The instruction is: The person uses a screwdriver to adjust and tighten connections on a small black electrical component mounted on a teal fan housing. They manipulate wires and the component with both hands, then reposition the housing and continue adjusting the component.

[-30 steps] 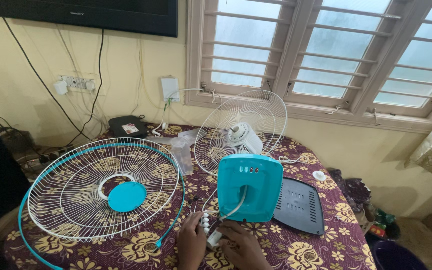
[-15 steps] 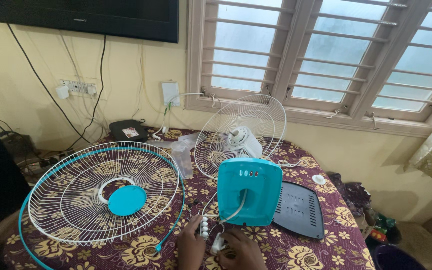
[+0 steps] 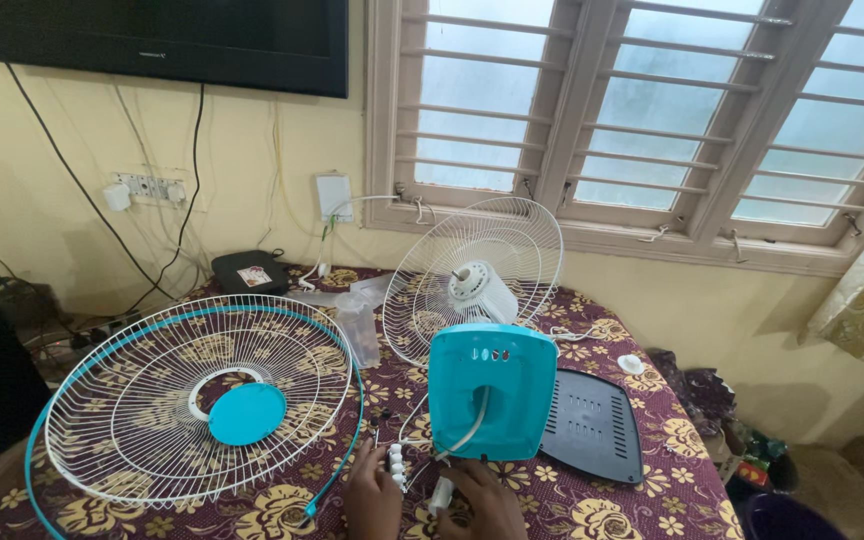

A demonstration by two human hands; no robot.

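Note:
At the bottom edge, my left hand (image 3: 372,498) pinches a small white switch block (image 3: 395,465) with wires. Beside it, my right hand (image 3: 482,505) holds a small white part (image 3: 441,495) on the white cord (image 3: 472,432). The cord runs up into the teal fan base housing (image 3: 492,390), which stands upright right behind both hands. Left of them a white front fan grill (image 3: 202,400) with a teal rim and teal centre disc lies flat on the floral tablecloth (image 3: 592,500).
A rear wire grill with the white motor (image 3: 477,280) stands behind the housing. A dark grey base plate (image 3: 592,425) lies to the right. Clear plastic wrap (image 3: 357,325), a black box (image 3: 250,270), a wall socket strip (image 3: 147,188) and a barred window (image 3: 652,110) are beyond.
The view has tilted slightly. My hands have drawn closer together under the housing, and the white switch block now stands between my left fingers.

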